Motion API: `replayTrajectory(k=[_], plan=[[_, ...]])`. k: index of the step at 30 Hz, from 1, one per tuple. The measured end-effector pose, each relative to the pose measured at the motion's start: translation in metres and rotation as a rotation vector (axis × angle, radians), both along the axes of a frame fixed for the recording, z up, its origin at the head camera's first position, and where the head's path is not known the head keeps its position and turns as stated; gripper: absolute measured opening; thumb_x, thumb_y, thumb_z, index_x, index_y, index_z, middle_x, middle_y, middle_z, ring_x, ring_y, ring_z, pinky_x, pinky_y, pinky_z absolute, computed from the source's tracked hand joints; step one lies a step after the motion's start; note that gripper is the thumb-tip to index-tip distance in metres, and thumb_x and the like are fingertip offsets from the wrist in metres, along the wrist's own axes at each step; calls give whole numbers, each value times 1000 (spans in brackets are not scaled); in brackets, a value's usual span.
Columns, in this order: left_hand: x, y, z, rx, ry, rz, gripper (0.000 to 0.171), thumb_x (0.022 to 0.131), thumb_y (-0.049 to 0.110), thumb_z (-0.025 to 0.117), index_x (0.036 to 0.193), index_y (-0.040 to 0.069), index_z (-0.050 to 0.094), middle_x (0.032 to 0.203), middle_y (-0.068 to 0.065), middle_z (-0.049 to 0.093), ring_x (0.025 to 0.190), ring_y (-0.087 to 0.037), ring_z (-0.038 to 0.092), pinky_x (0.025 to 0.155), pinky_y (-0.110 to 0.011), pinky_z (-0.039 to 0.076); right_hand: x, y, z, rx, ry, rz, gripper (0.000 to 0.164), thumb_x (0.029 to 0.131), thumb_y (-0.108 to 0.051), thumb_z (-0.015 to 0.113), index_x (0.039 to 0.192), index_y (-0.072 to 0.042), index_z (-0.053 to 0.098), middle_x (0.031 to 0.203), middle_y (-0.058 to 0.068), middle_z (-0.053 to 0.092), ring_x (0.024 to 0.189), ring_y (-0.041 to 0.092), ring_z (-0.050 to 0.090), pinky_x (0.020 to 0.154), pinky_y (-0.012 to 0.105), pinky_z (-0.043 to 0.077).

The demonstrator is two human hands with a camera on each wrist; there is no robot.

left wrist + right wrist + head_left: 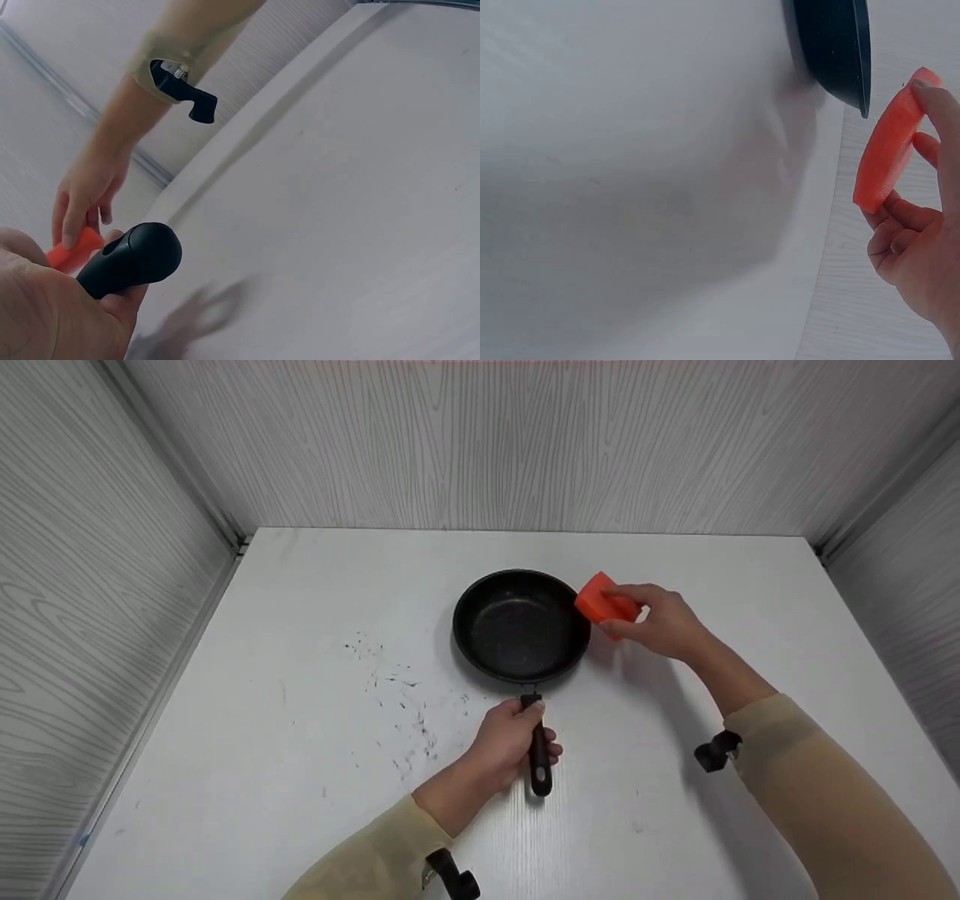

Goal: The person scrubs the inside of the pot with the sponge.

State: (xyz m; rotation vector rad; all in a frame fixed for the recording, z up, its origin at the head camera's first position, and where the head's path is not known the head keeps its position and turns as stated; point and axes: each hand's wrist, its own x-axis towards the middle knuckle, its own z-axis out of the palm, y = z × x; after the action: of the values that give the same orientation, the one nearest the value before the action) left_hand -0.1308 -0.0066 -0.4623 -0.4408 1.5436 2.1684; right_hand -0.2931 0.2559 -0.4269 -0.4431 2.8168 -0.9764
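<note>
A black frying pan (pixel 517 634) has its handle pointing toward me in the head view. My left hand (pixel 510 739) grips the handle (pixel 539 769), fingers wrapped around it from below and the thumb on top. Pinched between thumb and fingers of my right hand (pixel 664 622) is an orange-red sponge (pixel 600 600), bent slightly, at the pan's right rim. From the right wrist view, the sponge (pixel 892 150) appears apart from the pan's outer wall (pixel 836 52). The handle's rounded end (pixel 154 253) juts out of my left hand in the left wrist view.
The white table (pixel 300 795) carries dark specks and scuffs (pixel 409 712) left of the pan. Grey wood-grain panels stand at the back (pixel 487 442), left (pixel 82 585) and right (pixel 915 585). Both beige sleeves have a black clip-like piece (pixel 718 751) near the cuff.
</note>
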Motion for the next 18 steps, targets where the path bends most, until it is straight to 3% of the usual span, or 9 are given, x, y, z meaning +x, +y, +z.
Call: replayTrajectory(k=[5, 14, 18], plan=[[0, -1, 0, 8, -3, 2, 31, 112, 18, 55, 134, -3, 52, 88, -16, 64, 74, -25, 72, 72, -41, 66, 3, 10, -5, 27, -14, -44, 59, 98, -38, 75, 152, -18, 59, 149, 16, 56, 122, 35, 51, 89, 49, 51], [-1, -1, -3, 1, 22, -9, 29, 113, 18, 54, 131, -4, 52, 90, -18, 65, 76, -26, 73, 75, -42, 66, 10, 21, -20, 134, 55, -149, 61, 100, -39, 71, 152, -10, 58, 140, 26, 59, 122, 44, 54, 96, 61, 52], [-1, -1, -3, -2, 21, -6, 29, 113, 18, 54, 131, -5, 52, 89, -18, 65, 76, -26, 74, 74, -42, 67, 14, 22, -28, 184, 35, -199, 63, 100, -41, 69, 153, -9, 55, 138, 29, 57, 123, 46, 52, 97, 62, 53]])
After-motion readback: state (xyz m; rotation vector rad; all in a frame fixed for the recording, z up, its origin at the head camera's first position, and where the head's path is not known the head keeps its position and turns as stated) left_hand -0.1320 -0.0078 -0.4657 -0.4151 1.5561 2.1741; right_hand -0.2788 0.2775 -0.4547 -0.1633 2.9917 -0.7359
